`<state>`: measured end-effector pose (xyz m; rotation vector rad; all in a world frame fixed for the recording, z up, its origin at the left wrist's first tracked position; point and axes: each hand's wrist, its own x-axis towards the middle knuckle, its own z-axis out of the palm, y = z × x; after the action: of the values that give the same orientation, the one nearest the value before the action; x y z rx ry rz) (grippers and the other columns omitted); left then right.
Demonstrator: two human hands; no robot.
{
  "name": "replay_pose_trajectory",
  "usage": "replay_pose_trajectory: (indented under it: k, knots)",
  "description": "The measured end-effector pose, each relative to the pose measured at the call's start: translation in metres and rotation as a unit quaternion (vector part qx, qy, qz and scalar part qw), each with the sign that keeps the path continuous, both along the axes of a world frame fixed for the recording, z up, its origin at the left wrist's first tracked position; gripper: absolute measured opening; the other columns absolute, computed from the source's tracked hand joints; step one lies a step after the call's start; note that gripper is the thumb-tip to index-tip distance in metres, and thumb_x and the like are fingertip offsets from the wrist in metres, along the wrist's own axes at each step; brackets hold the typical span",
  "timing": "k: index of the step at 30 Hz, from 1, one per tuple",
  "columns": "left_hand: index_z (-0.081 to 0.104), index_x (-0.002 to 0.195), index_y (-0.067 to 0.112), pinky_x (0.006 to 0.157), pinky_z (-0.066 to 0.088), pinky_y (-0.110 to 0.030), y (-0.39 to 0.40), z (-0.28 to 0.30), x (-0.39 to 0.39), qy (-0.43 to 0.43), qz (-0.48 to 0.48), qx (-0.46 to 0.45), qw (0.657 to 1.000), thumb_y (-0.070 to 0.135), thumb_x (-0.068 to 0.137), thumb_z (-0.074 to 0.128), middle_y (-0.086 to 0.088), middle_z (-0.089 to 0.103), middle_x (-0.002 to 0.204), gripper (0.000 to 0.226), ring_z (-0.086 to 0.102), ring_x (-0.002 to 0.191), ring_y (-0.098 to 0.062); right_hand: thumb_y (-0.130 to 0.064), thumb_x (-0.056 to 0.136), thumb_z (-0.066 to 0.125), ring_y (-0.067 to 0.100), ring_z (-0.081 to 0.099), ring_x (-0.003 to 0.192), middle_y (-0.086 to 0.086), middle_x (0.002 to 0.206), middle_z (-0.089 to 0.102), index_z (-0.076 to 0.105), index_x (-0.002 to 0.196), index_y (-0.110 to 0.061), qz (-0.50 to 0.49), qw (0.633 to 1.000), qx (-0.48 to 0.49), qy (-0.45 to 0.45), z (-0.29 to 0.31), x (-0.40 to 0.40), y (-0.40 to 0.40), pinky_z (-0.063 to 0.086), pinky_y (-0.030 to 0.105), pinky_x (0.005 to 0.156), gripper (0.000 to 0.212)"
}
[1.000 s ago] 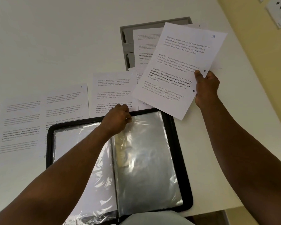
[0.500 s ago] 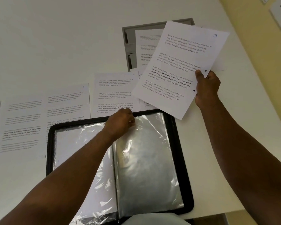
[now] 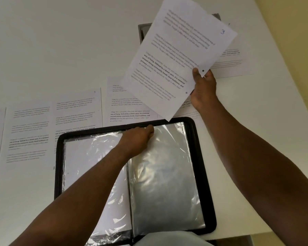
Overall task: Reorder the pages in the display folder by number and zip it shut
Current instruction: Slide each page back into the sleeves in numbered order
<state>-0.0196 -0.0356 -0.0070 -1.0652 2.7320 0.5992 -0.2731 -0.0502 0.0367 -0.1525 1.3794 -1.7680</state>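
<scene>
Hands: right hand (image 3: 204, 89) grips page 3 (image 3: 178, 57); left hand (image 3: 138, 139) pinches the sleeve top (image 3: 167, 126)
Progress: early (pages (image 3: 75, 112) lie on the worktop (image 3: 60, 41)); display folder (image 3: 205, 183) unzipped

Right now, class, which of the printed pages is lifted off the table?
The page marked 3, pinched at its edge by the right hand. The other pages lie flat on the table.

Both forearms are seen bare from the lower frame edge to the wrists; no sleeve cuffs are shown. The left hand (image 3: 138, 137) and right hand (image 3: 204, 87) are ungloved. Pale light-blue clothing (image 3: 167, 239) is glimpsed at the bottom edge.
</scene>
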Motion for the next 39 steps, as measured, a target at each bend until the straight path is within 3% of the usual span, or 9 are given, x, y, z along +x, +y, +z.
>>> replay_pose_trajectory:
  k: [6, 11, 19, 24, 30, 34, 39]
  knots:
    - [0.06, 0.094, 0.026, 0.063, 0.053, -0.035, -0.002, -0.006, 0.004, 0.027, 0.004, -0.009, 1.0, 0.024, 0.094, 0.051, 0.006, 0.068, 0.091, 0.009, 0.06, 0.08, -0.02, -0.009, 0.095, 0.059, 0.029, 0.063, 0.112, 0.012, 0.121, 0.065, 0.061, 0.107, -0.017, 0.077, 0.996, 0.021, -0.029, -0.02, 0.022, -0.017, 0.051, 0.055, 0.094, 0.015]
    - [0.068, 0.106, 0.025, 0.069, 0.05, -0.032, 0.002, -0.006, 0.006, 0.07, 0.061, 0.017, 0.996, 0.027, 0.096, 0.053, 0.005, 0.07, 0.098, 0.017, 0.061, 0.091, -0.018, -0.009, 0.095, 0.059, 0.03, 0.061, 0.114, 0.012, 0.123, 0.065, 0.061, 0.112, -0.015, 0.163, 0.986, 0.043, -0.012, -0.038, 0.02, -0.018, 0.049, 0.054, 0.097, 0.018]
    - [0.066, 0.105, 0.027, 0.072, 0.055, -0.036, -0.006, -0.009, 0.014, 0.113, 0.126, 0.09, 0.982, 0.034, 0.091, 0.06, 0.008, 0.07, 0.089, 0.017, 0.065, 0.083, -0.012, -0.01, 0.093, 0.062, 0.021, 0.066, 0.103, 0.006, 0.116, 0.068, 0.063, 0.113, -0.017, 0.233, 0.969, 0.075, 0.033, -0.05, -0.008, -0.014, 0.055, 0.041, 0.087, 0.021]
    - [0.063, 0.111, 0.022, 0.073, 0.052, -0.033, -0.019, -0.006, 0.026, 0.081, 0.115, 0.087, 0.986, 0.02, 0.085, 0.063, 0.006, 0.068, 0.087, 0.026, 0.063, 0.083, -0.017, -0.01, 0.093, 0.062, 0.016, 0.069, 0.094, 0.003, 0.109, 0.069, 0.062, 0.112, -0.016, 0.258, 0.961, 0.087, 0.046, -0.051, -0.015, -0.018, 0.058, 0.036, 0.076, 0.02]
    - [0.064, 0.11, 0.017, 0.072, 0.049, -0.027, -0.031, -0.007, 0.042, 0.091, 0.153, 0.104, 0.979, 0.008, 0.085, 0.063, 0.002, 0.066, 0.087, 0.026, 0.06, 0.08, -0.016, -0.026, 0.074, 0.07, 0.017, 0.069, 0.099, 0.004, 0.115, 0.069, 0.062, 0.115, -0.019, 0.314, 0.944, 0.097, 0.035, -0.051, -0.009, -0.025, 0.058, 0.036, 0.075, 0.043]
    - [0.063, 0.109, 0.019, 0.065, 0.04, -0.008, -0.033, -0.01, 0.042, 0.12, 0.186, 0.13, 0.966, 0.006, 0.088, 0.063, 0.004, 0.062, 0.084, 0.025, 0.056, 0.073, -0.01, -0.024, 0.075, 0.069, 0.019, 0.067, 0.102, 0.007, 0.119, 0.067, 0.06, 0.118, -0.016, 0.33, 0.937, 0.109, 0.02, -0.059, -0.008, -0.031, 0.059, 0.037, 0.075, 0.045]
    - [0.062, 0.112, 0.02, 0.07, 0.045, -0.011, -0.033, -0.009, 0.041, 0.131, 0.191, 0.16, 0.96, 0.006, 0.088, 0.065, 0.007, 0.062, 0.083, 0.028, 0.061, 0.077, -0.012, -0.015, 0.093, 0.061, 0.021, 0.067, 0.104, 0.006, 0.118, 0.067, 0.055, 0.13, -0.01, 0.326, 0.934, 0.14, 0.026, -0.068, -0.023, -0.037, 0.059, 0.038, 0.076, 0.037]
